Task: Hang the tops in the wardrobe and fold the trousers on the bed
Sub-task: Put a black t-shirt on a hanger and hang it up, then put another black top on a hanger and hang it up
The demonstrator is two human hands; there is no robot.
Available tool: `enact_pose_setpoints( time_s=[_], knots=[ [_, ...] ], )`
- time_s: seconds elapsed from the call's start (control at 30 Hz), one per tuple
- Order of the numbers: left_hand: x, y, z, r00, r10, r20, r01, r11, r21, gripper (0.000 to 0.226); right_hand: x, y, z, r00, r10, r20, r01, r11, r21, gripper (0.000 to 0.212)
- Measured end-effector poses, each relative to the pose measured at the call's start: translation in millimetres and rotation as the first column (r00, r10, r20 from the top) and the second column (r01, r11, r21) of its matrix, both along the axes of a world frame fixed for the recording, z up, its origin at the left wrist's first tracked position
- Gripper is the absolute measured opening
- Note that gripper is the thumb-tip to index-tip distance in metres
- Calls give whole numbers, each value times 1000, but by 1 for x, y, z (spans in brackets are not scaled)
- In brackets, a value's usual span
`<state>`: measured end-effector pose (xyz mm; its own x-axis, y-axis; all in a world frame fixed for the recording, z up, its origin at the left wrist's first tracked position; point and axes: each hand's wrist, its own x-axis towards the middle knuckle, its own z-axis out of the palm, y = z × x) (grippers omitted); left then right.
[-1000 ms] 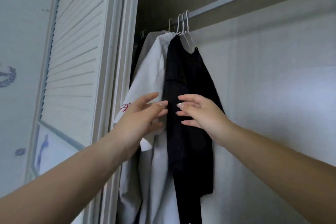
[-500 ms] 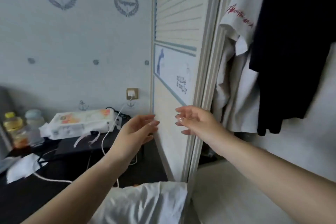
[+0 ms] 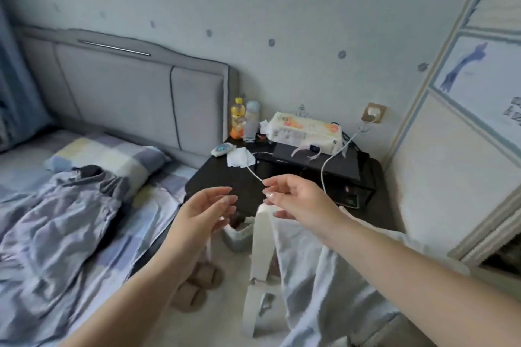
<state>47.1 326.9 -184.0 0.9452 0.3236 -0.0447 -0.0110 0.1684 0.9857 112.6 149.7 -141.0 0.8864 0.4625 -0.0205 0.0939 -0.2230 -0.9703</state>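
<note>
Trousers [image 3: 56, 214]: a crumpled grey-lilac garment lies unfolded on the bed [image 3: 25, 290], on the checked sheet, its upper end just beside the checked pillow [image 3: 112, 159]. Whether it is in fact trousers cannot be told from its shape.

Left hand [image 3: 203, 214]: raised in mid-air above the gap between bed and table, palm turned inward, fingers loosely extended. Grip open; holds nothing.

Right hand [image 3: 298, 200]: raised opposite the left, fingertips facing it, apart from it. Fingers relaxed and slightly bent; grip open, nothing held. A white cable [image 3: 324, 175] passes behind its fingertips; contact cannot be told.

Wardrobe door [image 3: 462, 149]: at right edge, pale panel with blue trim. No hanging tops in view.

Dark table [image 3: 220, 177] stands between headboard [image 3: 135, 98] and wardrobe door. On it: yellow bottle [image 3: 238, 118], pale bottle [image 3: 251, 118], tissue pack [image 3: 306, 132] on a black box [image 3: 315, 162], crumpled white tissue [image 3: 239, 158].

White cloth [image 3: 324, 276] drapes low in the frame beneath the right forearm, beside a white strap-like upright piece [image 3: 259, 256]. Brown slippers [image 3: 197, 287] and a small bin [image 3: 238, 236] sit on the floor.
</note>
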Motion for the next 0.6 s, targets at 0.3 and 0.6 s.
enact_pose_setpoints(
  time_s=[0.3,0.6],
  knots=[
    [-175,201,-11,930,361,-65,-362,932,8,15,-102,234,-28,925,365,-103,-363,931,40,13],
    [-355,320,-51,678,712,-184,-720,693,26,13,-213,419,-58,674,704,-225,-723,691,-5,14]
  ],
)
